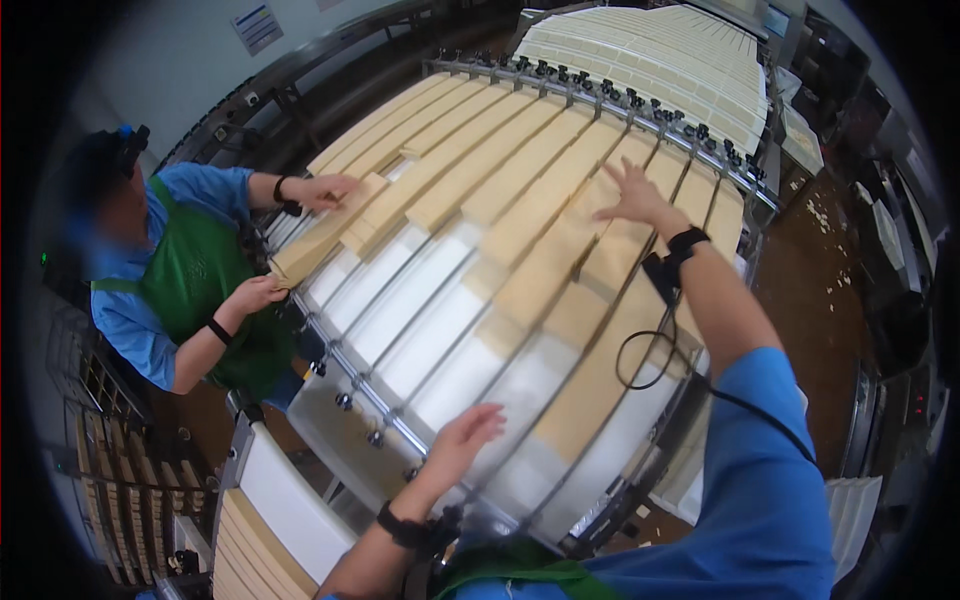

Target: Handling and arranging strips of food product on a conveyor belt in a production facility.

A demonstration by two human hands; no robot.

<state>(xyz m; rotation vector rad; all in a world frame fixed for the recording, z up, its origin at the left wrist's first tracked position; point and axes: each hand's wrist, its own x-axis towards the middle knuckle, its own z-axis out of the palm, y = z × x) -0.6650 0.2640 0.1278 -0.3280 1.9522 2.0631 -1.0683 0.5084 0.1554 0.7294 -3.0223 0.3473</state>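
Long rows of pale tan, wafer-like slabs (500, 130) lie side by side in the lanes of a wide conveyor, split by thin metal rails. My right hand (635, 195), fingers spread, is over the slabs on the right side, at or just above their tops; contact is unclear. A dark cable hangs from the black band on that wrist. Nearer me, my left hand (465, 440) hovers above the bare white belt (435, 370), fingers extended and holding nothing. Some slabs in the middle lanes (530, 290) are blurred.
At the left a co-worker in a green apron (205, 290) has both hands at a tan slab (325, 235). Bars with black knobs (610, 95) cross the conveyor's far end. More wafer-like pieces (650, 50) lie beyond. Another belt with tan strips (250, 550) stands at lower left.
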